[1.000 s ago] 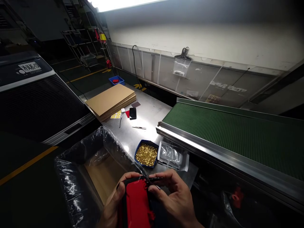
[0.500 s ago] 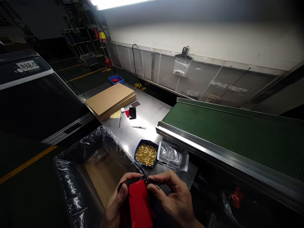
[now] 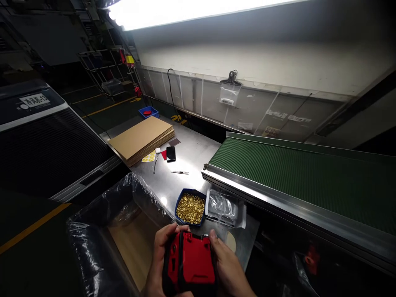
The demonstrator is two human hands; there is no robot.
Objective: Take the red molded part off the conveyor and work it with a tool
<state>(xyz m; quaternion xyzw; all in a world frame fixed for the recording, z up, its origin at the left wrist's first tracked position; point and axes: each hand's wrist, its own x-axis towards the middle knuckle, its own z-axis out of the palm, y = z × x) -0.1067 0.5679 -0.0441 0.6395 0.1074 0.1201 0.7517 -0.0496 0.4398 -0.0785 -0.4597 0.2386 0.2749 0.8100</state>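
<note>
This is a factory assembly or packing station. A green conveyor belt (image 3: 297,177) with a metal frame runs off toward three o'clock, beside a stainless steel workbench (image 3: 185,165) at twelve o'clock. On the bench sit a blue tray of small brass parts (image 3: 190,207), a stack of flat cardboard sheets (image 3: 140,138) at eleven o'clock and tweezers (image 3: 179,172). A plastic-lined carton (image 3: 123,231) stands at nine o'clock. Yellow floor lines (image 3: 105,107), wire racks (image 3: 105,68) and a large grey machine (image 3: 40,136) fill the ten o'clock side.
</note>
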